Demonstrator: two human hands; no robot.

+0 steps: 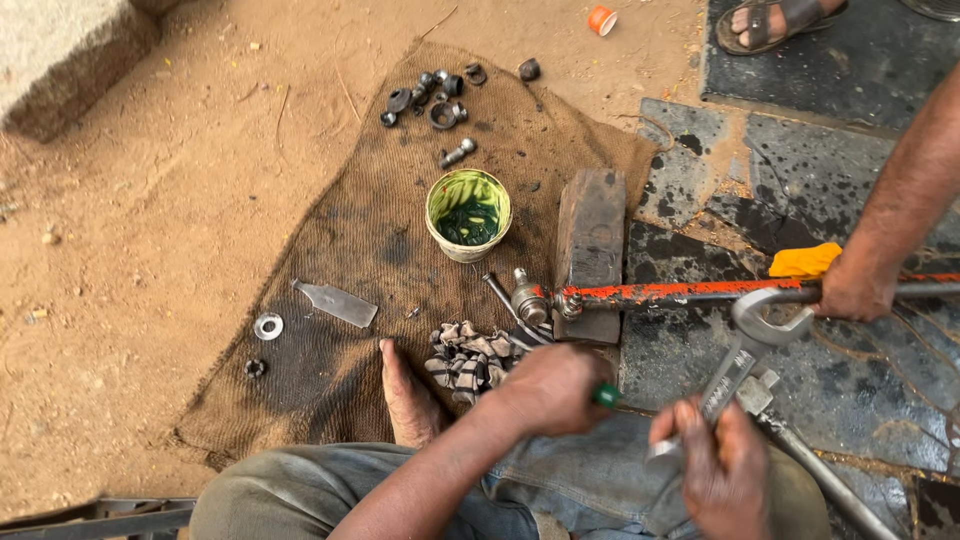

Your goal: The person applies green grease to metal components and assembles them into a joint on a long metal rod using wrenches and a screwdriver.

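My left hand [548,388] is closed around a tool with a green handle [606,396]; only the handle's end shows. My right hand [722,468] grips the handle of a grey pipe wrench [745,352], whose curved jaw sits against a long rod with orange paint [690,291]. The rod's jointed end [528,300] rests by a rusty metal block [590,245]. Another person's hand [858,288] holds the rod further right, beside a yellow cloth [804,261].
A tub of green grease [468,214], a striped rag [468,356], a flat metal piece [336,303], a washer [268,326] and loose nuts and bolts [432,96] lie on burlap [340,200]. My bare foot [405,395] rests there. A sandalled foot [772,20] stands at the top right.
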